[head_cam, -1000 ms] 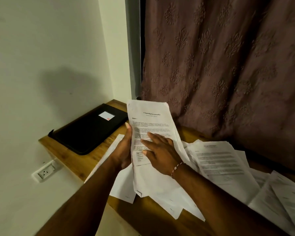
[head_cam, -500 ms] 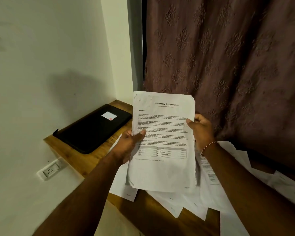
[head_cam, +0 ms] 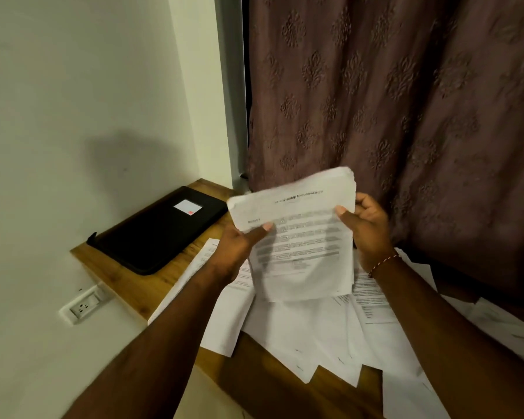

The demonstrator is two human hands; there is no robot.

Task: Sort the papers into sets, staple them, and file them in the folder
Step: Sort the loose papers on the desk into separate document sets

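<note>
Home room, study corner: wooden surface (head_cam: pixel 127 279) against painted wall (head_cam: pixel 73 116), embossed mauve curtain (head_cam: pixel 406 101), wall socket (head_cam: pixel 84 306), printed papers (head_cam: pixel 315 334) strewn.

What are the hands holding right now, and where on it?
A stack of papers: the left hand grips its left edge, the right hand its right edge, thumbs on the front page.

Left hand (head_cam: pixel 239 246): bare, thumbnail (head_cam: pixel 267 227) trimmed short.
Right hand (head_cam: pixel 371 234): bare, thumbnail also short.
Right wrist: one thin bracelet (head_cam: pixel 384 263), reddish-orange with pale flecks; thread or beads, too blurred to tell.
Left forearm (head_cam: pixel 164 325), right forearm (head_cam: pixel 436 322): bare as far as the view reaches.
</note>
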